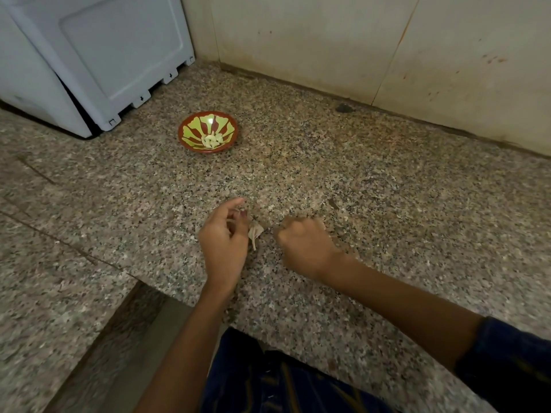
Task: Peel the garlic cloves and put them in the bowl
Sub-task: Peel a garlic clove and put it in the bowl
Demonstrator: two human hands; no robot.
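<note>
A speckled brown granite counter point(357, 180) carries a red-and-yellow patterned ceramic bowl point(208, 132) holding pale peeled garlic cloves point(212, 140), well beyond the hands. The right hand point(307, 248) is a closed fist; what it holds, if anything, is hidden. The left hand point(224, 242), fingers loosely curled, sits just beside a papery garlic piece point(255, 232) on the counter.

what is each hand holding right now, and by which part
The left hand has a garlic piece at its fingertips, though the exact grip is hidden. The right hand is curled in a fist; whether it holds anything cannot be told.
</note>
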